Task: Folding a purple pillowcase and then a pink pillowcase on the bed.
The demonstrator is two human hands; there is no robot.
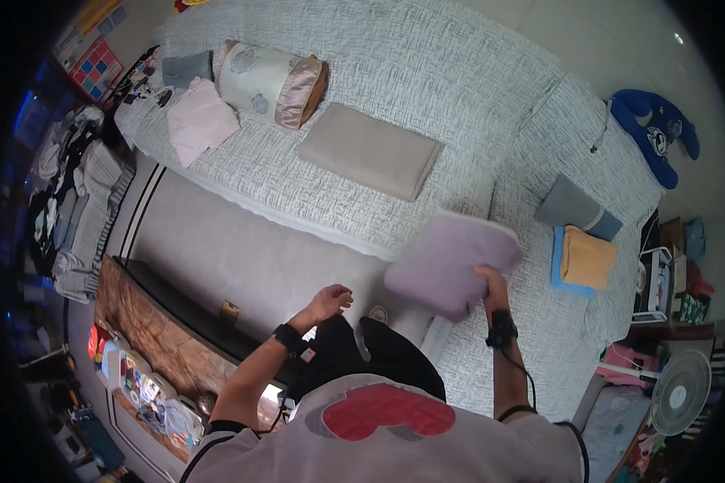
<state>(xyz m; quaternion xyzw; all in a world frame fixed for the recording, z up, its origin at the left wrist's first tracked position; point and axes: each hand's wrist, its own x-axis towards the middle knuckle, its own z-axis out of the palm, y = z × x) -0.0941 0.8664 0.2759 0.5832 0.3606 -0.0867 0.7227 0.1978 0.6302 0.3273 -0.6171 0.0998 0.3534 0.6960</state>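
My right hand (491,283) grips the right edge of a flat lilac folded cloth (451,258), thumb on top. The cloth is slightly blurred and held over the front edge of a sofa with a pale patterned cover (427,72). In front of my body, my left hand (330,304) is held in the air with loosely curled fingers and nothing in it. Beyond the lilac cloth, a folded taupe cloth (370,150) lies flat on the sofa. To the right are a folded grey cloth (576,205), an orange folded cloth (586,258) and a blue one (568,274) partly under it.
At the far left of the sofa are a rolled quilt (258,84), a pink cloth (201,121) and a grey cloth (187,69). A brown marbled table (165,330) stands at left, near a clothes pile (80,201). A blue neck pillow (652,133) and white fan (678,394) are at right.
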